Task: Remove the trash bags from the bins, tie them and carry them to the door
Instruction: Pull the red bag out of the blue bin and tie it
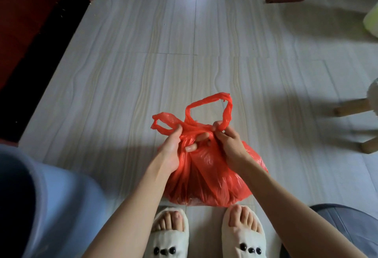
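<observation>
Gripping red trash bag (pixel 206 171) neck: left hand (pixel 173 149), right hand (pixel 229 143).

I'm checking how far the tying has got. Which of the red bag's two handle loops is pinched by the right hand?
The taller loop, standing up by the right hand. The flatter loop sticks out past the left hand.
</observation>
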The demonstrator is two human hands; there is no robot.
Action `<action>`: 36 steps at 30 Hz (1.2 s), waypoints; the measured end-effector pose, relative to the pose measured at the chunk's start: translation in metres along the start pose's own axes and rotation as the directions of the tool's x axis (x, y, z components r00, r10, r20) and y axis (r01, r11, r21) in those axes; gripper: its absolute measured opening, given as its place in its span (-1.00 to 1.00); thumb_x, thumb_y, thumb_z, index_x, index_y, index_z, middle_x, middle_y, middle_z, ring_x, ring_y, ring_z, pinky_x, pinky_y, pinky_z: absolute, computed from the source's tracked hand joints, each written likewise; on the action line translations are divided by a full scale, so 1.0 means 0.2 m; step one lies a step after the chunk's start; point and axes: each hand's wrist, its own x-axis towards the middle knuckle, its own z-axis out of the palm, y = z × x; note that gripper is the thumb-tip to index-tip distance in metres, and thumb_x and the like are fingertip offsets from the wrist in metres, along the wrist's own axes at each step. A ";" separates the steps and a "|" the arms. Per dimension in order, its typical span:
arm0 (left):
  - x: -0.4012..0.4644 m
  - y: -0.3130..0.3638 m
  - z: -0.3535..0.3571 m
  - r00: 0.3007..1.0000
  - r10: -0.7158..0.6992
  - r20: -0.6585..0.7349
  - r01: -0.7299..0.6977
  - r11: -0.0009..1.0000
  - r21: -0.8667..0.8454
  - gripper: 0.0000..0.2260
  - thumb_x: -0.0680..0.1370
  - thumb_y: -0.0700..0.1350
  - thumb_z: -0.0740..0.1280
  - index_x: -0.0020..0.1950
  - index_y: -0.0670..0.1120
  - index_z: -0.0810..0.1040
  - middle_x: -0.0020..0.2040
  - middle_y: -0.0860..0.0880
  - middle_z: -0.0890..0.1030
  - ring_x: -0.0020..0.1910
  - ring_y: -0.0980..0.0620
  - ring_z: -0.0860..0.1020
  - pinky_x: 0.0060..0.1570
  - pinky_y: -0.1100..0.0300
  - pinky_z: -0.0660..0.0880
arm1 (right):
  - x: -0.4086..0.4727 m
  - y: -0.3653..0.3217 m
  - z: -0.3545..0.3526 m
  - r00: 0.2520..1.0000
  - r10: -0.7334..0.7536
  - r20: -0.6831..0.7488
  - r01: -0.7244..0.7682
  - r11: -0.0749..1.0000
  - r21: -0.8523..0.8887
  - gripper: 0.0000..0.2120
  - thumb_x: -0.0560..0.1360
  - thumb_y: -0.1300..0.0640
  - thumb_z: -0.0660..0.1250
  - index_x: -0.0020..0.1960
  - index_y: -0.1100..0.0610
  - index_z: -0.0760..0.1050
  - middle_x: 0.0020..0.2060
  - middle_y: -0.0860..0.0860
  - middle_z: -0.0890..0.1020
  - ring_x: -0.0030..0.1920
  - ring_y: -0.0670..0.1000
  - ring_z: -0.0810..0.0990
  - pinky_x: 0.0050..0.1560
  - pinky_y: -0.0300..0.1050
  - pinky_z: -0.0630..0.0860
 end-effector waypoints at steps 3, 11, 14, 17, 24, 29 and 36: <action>-0.01 0.00 -0.02 0.999 -0.017 0.043 0.021 0.996 -0.090 -0.56 0.63 0.09 -0.06 0.12 -0.06 0.56 -0.19 -0.19 0.68 -0.63 0.17 0.26 -0.46 0.37 0.39 | -0.04 -0.03 -0.04 0.965 0.104 0.240 -0.164 0.955 0.248 -0.62 0.48 0.46 0.00 -0.34 0.13 0.40 -0.39 0.07 0.61 -0.31 0.03 0.60 -0.23 -0.18 0.54; -0.03 0.01 -0.05 0.996 -0.028 0.084 0.032 0.998 -0.054 -0.54 0.63 0.10 -0.05 0.10 -0.10 0.57 -0.12 -0.21 0.68 -0.61 0.17 0.25 -0.43 0.39 0.39 | -0.02 -0.10 -0.15 0.973 0.227 -0.047 -0.215 0.959 0.184 -0.71 0.52 0.14 0.14 -0.37 0.08 0.40 0.03 0.10 0.61 -0.22 -0.01 0.57 -0.25 -0.20 0.46; -0.02 0.02 -0.05 0.993 -0.055 0.100 0.054 0.998 0.012 -0.49 0.62 0.11 -0.04 0.12 -0.24 0.53 -0.06 -0.23 0.67 -0.60 0.17 0.26 -0.43 0.39 0.41 | 0.00 -0.12 -0.17 0.955 0.148 -0.259 -0.042 0.926 0.375 -0.78 0.53 0.23 0.13 -0.25 0.14 0.45 -0.22 0.05 0.63 -0.31 -0.02 0.47 -0.40 -0.27 0.44; -0.02 0.02 -0.04 0.992 -0.076 0.101 0.076 0.997 0.002 -0.45 0.62 0.12 -0.05 0.19 -0.30 0.49 -0.01 -0.24 0.65 -0.58 0.17 0.31 -0.41 0.39 0.40 | 0.00 -0.15 -0.16 0.973 0.125 -0.195 0.017 0.803 0.596 -0.78 0.51 0.31 0.10 -0.09 0.12 0.50 -0.38 0.08 0.64 -0.38 -0.01 0.55 -0.40 -0.29 0.53; -0.02 0.06 -0.02 0.997 -0.043 0.058 0.051 0.989 -0.140 -0.54 0.61 0.14 -0.01 0.13 -0.17 0.49 -0.47 -0.09 0.56 -0.41 0.08 0.40 -0.19 0.26 0.48 | -0.11 -0.15 -0.22 0.900 0.077 0.429 -0.230 0.920 0.318 -0.78 -0.03 0.26 0.54 -0.46 0.17 0.53 -0.44 0.07 0.58 -0.33 -0.02 0.59 -0.21 -0.22 0.59; -0.06 0.07 0.02 0.987 -0.103 0.123 0.124 0.978 -0.170 -0.52 0.60 0.15 -0.01 -0.16 -0.11 0.56 -0.15 -0.29 0.66 -0.64 0.16 0.28 -0.50 0.36 0.34 | -0.13 -0.19 -0.25 0.824 0.327 0.463 -0.096 0.886 -0.455 -0.74 0.21 0.36 0.17 -0.32 0.17 0.61 -0.35 0.03 0.66 -0.24 -0.02 0.61 -0.14 -0.25 0.55; -0.05 0.10 0.02 0.976 -0.208 0.071 0.212 0.976 -0.053 -0.60 0.55 0.12 0.12 -0.32 -0.13 0.47 -0.16 -0.22 0.51 -0.70 0.12 0.28 -0.68 0.41 0.21 | -0.11 -0.28 -0.24 0.779 0.511 0.364 -0.081 0.657 -0.750 -0.64 0.44 0.44 0.16 0.02 0.07 0.55 0.11 0.12 0.58 -0.03 -0.01 0.54 -0.05 -0.19 0.54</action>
